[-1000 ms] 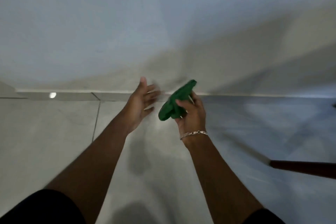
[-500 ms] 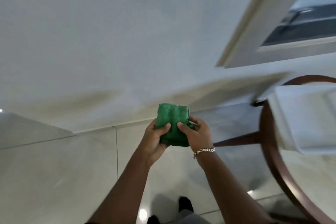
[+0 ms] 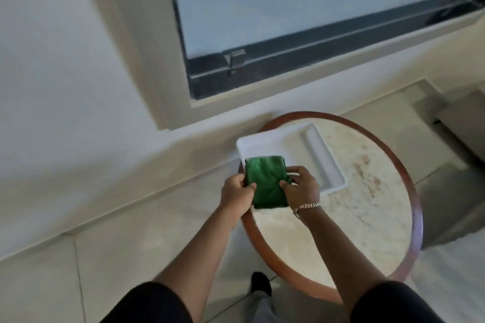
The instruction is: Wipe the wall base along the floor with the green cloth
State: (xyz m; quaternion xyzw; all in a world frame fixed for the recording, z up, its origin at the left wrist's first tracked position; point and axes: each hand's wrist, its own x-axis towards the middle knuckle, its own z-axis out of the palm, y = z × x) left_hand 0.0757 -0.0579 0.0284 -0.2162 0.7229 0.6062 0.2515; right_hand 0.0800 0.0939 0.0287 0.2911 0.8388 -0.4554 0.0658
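The green cloth (image 3: 265,181) is folded into a flat rectangle and held between both hands over the near edge of a white tray (image 3: 291,139). My left hand (image 3: 236,195) pinches its left edge. My right hand (image 3: 301,186), with a bracelet at the wrist, grips its right edge. The wall base (image 3: 105,214) runs diagonally along the tiled floor, from the lower left up towards the table.
A round table (image 3: 367,217) with a marble top and a reddish wooden rim stands against the wall under a dark-framed window (image 3: 288,55). A grey furniture piece (image 3: 462,126) sits at the right. My foot (image 3: 261,283) shows on the floor tiles.
The view has swung up and to the right, from the floor edge to the table and window. The left hand joined the right on the cloth, which is now folded flat over the tray.
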